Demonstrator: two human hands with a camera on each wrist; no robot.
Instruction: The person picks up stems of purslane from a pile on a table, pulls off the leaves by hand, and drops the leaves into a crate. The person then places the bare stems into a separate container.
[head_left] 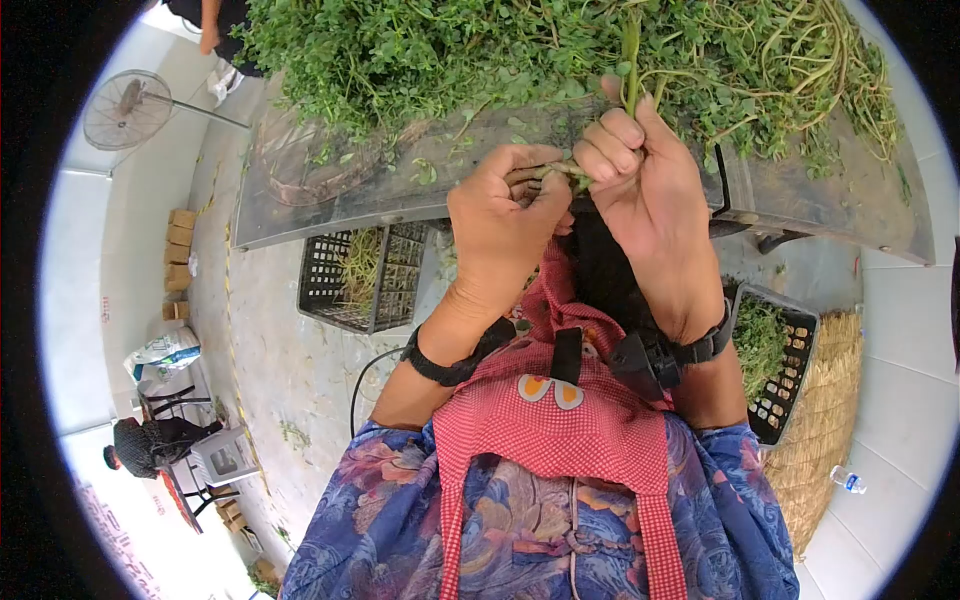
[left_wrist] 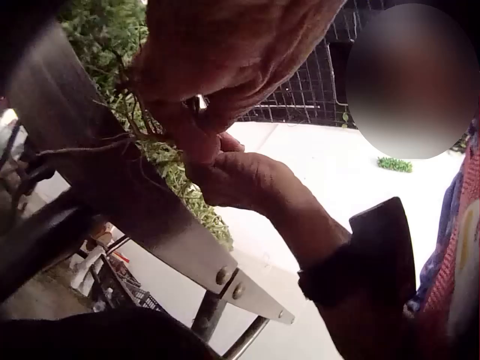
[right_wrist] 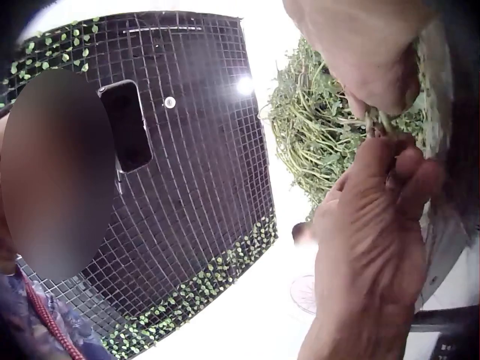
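My right hand (head_left: pixel 650 180) grips a small bunch of green stems (head_left: pixel 631 60), its fingers curled round them and the upper stalks standing out past the thumb. Close against it, my left hand (head_left: pixel 510 205), with a ring on one finger, pinches the lower stem ends (head_left: pixel 568 170). In the left wrist view, thin root-like strands (left_wrist: pixel 90 146) trail from between the fingers. The right wrist view shows short stems (right_wrist: pixel 379 124) bridging the two hands. Just beyond the hands, a large heap of leafy greens (head_left: pixel 430 60) covers much of the table (head_left: pixel 390 185).
Below the table edge stand a black crate (head_left: pixel 340 280) with plant scraps and another crate (head_left: pixel 775 370) with greens, beside a straw mat (head_left: pixel 830 400). A fan (head_left: pixel 128 108) is at the left. Another person (head_left: pixel 150 445) is farther off by a stool (head_left: pixel 224 456).
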